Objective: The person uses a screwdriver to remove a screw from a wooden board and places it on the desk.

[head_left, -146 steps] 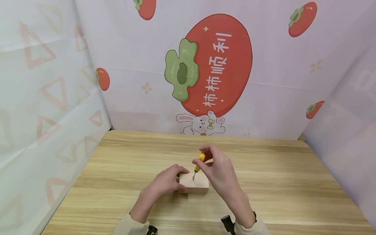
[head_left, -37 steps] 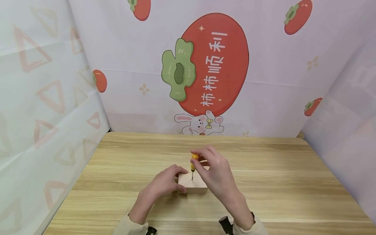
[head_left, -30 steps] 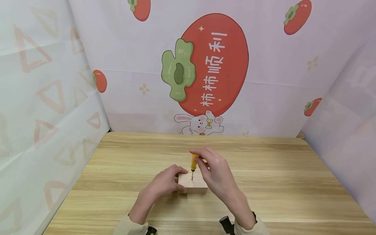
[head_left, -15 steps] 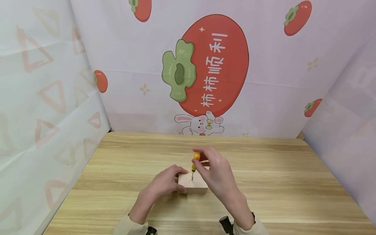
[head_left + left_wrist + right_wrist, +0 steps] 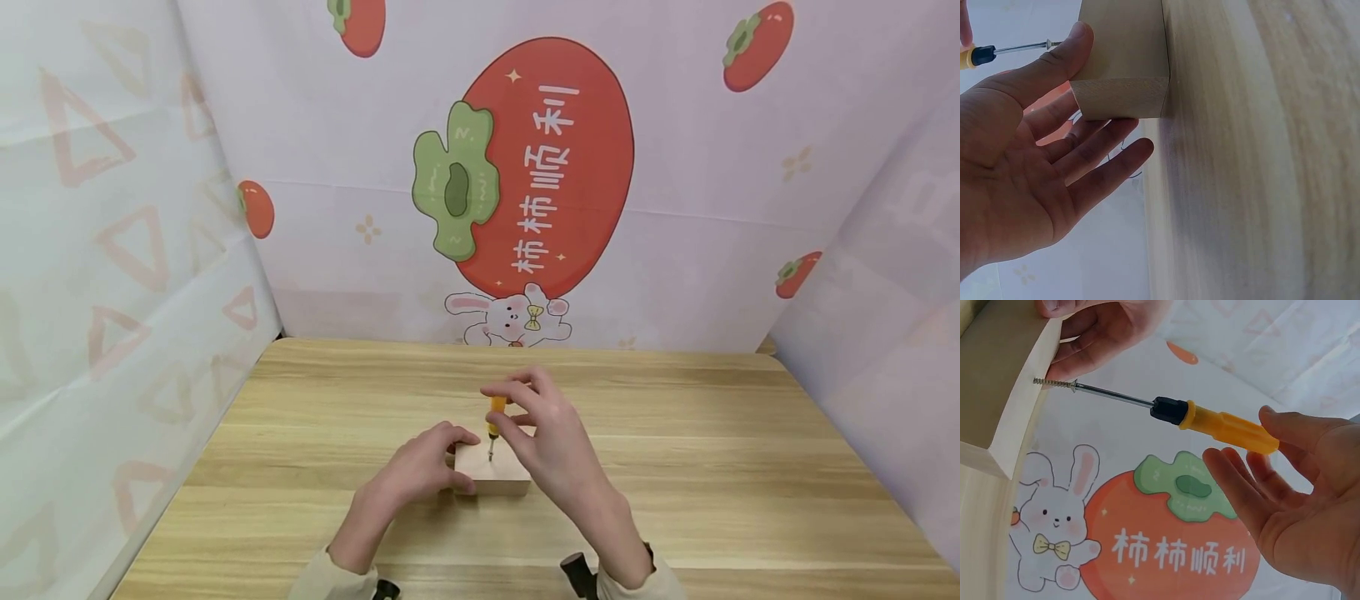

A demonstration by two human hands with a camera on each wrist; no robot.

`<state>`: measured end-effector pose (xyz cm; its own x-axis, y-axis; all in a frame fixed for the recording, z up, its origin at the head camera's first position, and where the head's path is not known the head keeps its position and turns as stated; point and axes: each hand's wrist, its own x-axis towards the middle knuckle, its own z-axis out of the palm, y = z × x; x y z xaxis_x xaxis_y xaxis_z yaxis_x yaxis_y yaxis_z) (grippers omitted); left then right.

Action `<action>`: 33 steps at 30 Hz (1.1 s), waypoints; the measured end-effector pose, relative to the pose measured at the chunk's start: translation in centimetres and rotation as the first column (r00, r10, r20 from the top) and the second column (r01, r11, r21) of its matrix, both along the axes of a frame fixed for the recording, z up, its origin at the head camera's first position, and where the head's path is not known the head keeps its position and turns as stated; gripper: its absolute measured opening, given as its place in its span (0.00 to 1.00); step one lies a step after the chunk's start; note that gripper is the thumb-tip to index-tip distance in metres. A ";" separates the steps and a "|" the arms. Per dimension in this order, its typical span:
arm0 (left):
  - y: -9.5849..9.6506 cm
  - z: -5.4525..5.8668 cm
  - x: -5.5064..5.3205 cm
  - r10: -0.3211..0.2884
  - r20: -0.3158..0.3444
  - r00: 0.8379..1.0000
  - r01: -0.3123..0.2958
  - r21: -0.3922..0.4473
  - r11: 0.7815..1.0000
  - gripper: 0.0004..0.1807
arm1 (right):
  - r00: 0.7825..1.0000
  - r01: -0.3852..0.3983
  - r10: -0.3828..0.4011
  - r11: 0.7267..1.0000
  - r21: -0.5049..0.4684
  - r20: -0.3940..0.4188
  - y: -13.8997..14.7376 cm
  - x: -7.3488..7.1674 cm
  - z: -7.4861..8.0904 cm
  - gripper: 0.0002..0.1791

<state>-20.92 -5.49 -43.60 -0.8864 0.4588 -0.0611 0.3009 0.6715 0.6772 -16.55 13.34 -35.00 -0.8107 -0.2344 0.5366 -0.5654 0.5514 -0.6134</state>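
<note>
A pale wooden block [image 5: 504,468] lies on the table. My left hand [image 5: 418,465] grips its left end, thumb on the near side and fingers along the far side. A screw [image 5: 1055,383] stands in the block's top face, much of its thread showing. The tip of a screwdriver [image 5: 1225,425] with a yellow handle and black collar meets the screw's head. My right hand [image 5: 558,442] pinches the handle near its top between thumb and fingers. In the left wrist view the thumb [image 5: 1063,59] presses the block's side.
The wood-grain table [image 5: 697,483] extends around both hands. Behind it hangs a printed backdrop [image 5: 675,150] with a large persimmon and a rabbit. A pale cloth [image 5: 67,250] closes the left side. Black wrist mounts [image 5: 577,573] sit at the sleeves.
The screwdriver leaned further right at first and now stands more upright. My right thumb and fingers have shifted around its handle several times. The left hand and block keep their place.
</note>
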 end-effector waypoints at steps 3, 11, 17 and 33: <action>0.0 0.0 0.0 0.000 -0.004 1.000 0.000 -0.001 1.000 0.30 | 0.999 0.032 -0.032 0.999 -0.002 -0.019 0.0 0.0 0.0 0.17; 0.0 -0.1 0.0 0.000 -0.012 1.000 0.000 -0.001 1.000 0.31 | 0.995 0.060 -0.060 0.998 0.000 -0.082 0.0 -0.2 -0.2 0.22; 0.0 0.0 0.0 0.001 -0.013 1.000 -0.001 -0.003 1.000 0.30 | 0.998 0.028 -0.027 1.000 0.014 -0.057 0.0 -0.1 -0.1 0.20; 0.0 0.0 0.1 0.003 0.000 1.000 -0.003 -0.007 1.000 0.30 | 0.996 0.026 -0.026 1.000 -0.006 -0.081 0.0 -0.2 -0.3 0.18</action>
